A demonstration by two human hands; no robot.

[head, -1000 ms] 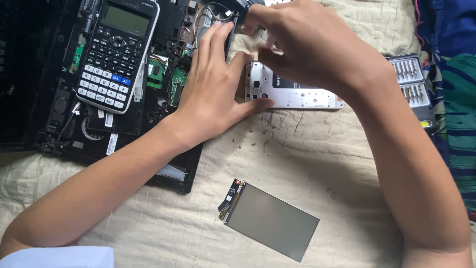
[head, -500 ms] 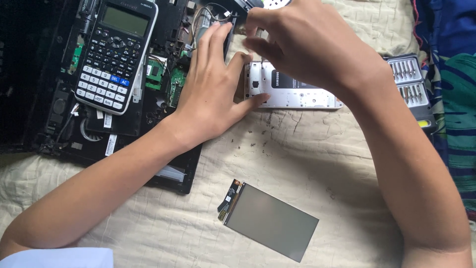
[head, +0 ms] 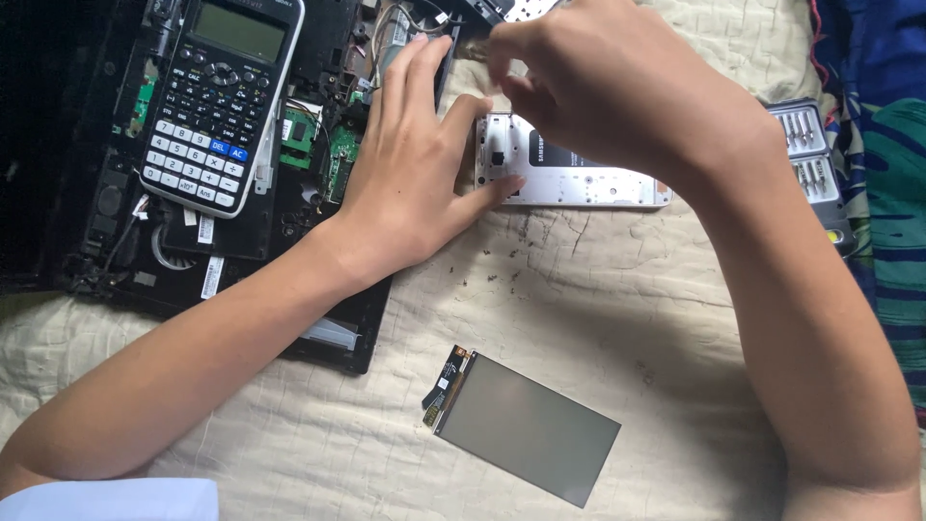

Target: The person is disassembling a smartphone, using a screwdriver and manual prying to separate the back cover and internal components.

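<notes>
A silver phone frame (head: 569,174) lies face-open on the quilt (head: 598,289), stripped of its screen, with a dark module showing at its left end. The left hand (head: 415,183) lies flat and open, fingers spread, thumb tip touching the frame's lower left edge and pinning it. The right hand (head: 617,87) hovers over the frame's top edge, fingers pinched together — on what, I cannot tell, since the fingertips blur. Dark crumbs are scattered on the quilt just below the frame.

Judging by this, teardown is well along: the display panel (head: 526,429) with its flex cable already lies apart, nearer the person, while the frame's inner parts remain in place. To the left sits an opened laptop (head: 318,145) with a calculator (head: 222,96) on it — a bit set (head: 810,154) lies right.
</notes>
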